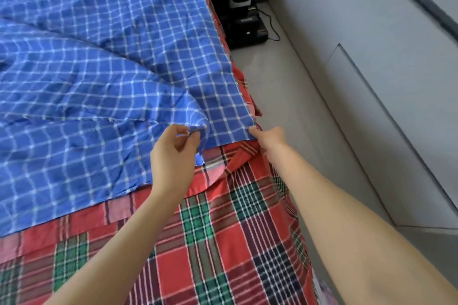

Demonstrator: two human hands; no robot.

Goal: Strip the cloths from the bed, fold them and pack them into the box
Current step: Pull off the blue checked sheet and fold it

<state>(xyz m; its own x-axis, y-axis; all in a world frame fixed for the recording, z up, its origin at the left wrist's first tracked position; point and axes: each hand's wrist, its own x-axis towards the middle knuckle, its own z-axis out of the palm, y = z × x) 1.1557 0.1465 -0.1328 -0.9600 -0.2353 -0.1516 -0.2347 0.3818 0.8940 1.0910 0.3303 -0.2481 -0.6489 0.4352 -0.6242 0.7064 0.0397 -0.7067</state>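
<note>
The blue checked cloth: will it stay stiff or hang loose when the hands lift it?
Probably floppy: the blue cloth wrinkles and droops in a fold where the left hand pinches it. Likely light, since the right hand only pinches its edge. It may drag the red cloth underneath.

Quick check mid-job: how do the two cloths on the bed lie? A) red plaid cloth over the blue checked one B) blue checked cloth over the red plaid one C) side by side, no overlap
B: the blue white-checked cloth lies over the red, green and navy plaid cloth, which shows only past the blue cloth's edges; the left hand and right hand pinch the near blue edge.
</note>
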